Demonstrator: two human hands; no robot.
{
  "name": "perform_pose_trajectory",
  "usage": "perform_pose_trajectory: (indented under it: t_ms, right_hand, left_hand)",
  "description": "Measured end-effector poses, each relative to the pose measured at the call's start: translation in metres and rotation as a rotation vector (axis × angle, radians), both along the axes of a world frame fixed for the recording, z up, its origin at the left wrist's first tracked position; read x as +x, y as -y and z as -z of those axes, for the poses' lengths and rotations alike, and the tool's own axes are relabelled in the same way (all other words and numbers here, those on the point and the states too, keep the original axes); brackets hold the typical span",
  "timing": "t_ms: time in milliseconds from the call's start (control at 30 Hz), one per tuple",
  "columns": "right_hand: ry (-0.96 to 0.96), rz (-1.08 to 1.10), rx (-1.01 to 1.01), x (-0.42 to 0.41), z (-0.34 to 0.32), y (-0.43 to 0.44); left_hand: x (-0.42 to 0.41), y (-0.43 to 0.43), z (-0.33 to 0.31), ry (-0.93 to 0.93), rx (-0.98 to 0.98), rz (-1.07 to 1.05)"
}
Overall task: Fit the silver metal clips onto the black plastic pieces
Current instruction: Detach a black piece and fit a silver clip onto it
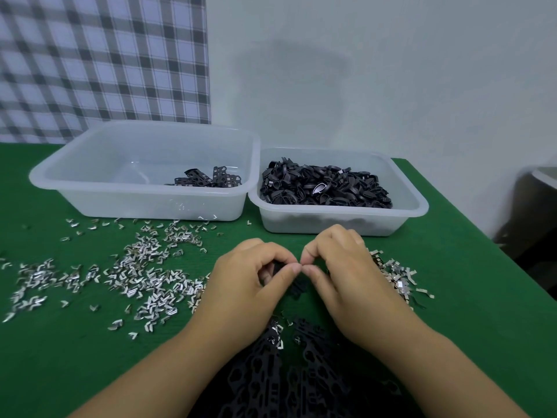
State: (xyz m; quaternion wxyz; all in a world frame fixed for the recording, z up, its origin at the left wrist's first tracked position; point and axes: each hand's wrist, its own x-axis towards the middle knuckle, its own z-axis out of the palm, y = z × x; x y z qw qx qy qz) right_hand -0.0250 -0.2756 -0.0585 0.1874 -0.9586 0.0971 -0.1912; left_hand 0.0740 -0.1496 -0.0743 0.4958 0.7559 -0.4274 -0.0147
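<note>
My left hand (250, 282) and my right hand (346, 276) meet at the middle of the green table. Between them is a black plastic piece (297, 286), mostly hidden by the fingers. The left fingers curl round its upper end. My right thumb and forefinger pinch together at its top edge; whether a clip sits between them I cannot tell. Silver metal clips (144, 279) lie scattered over the table to the left, and more clips (398, 279) lie right of my right hand. A heap of flat black plastic pieces (301, 372) lies between my forearms.
Two translucent tubs stand at the back: the left tub (90, 182) holds a few black pieces (208, 178), the right tub (413, 203) is heaped with black loop-shaped parts (325, 185). A wall and checked cloth rise behind. The table's right edge (482, 242) runs diagonally.
</note>
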Motion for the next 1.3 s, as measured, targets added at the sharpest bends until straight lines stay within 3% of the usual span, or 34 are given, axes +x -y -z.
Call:
perform_pose_trajectory:
  t_ms: [567,900,1300]
  right_hand:
    - [0.385,0.048,0.014,0.0021,0.0072,-0.0034]
    - [0.437,0.178,0.066,-0.0041,0.0061,0.0058]
    - [0.404,0.172,0.007,-0.0027,0.0061,0.0027]
  left_hand:
    - [0.0019,0.0009,0.0018,-0.189,-0.067,-0.055]
    - [0.0068,0.0031,0.0006,-0.602,-0.246,-0.025]
    - [0.0041,0.0035,-0.0026,-0.672,-0.269,0.03]
